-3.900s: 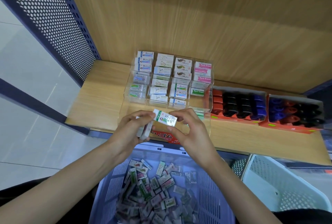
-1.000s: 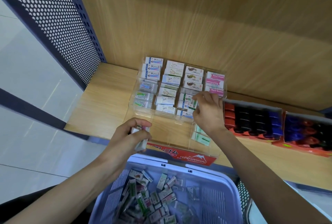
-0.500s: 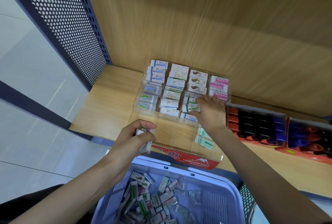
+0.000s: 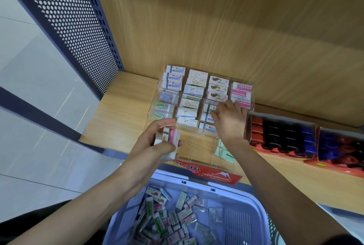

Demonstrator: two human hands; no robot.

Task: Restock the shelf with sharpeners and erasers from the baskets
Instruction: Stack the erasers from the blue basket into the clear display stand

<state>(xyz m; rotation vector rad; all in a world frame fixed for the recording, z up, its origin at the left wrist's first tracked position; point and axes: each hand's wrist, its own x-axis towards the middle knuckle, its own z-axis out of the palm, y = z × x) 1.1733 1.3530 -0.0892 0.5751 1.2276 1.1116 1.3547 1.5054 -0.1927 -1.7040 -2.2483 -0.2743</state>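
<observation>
A clear acrylic display case with a red front label stands on the wooden shelf, its compartments filled with boxed erasers. My left hand grips a small stack of erasers in front of the case's left side. My right hand reaches into the case's third column, fingertips pinching an eraser there. Below, a lilac basket holds several loose erasers. Red trays of sharpeners sit to the right of the case.
A perforated dark blue metal panel closes the shelf's left side. The wooden back wall rises behind the case. A second red tray of blue, red and black sharpeners lies at the far right. Tiled floor shows at left.
My right hand carried one eraser from in front of me into the case's third column. My left hand has stayed in front of the case with its stack.
</observation>
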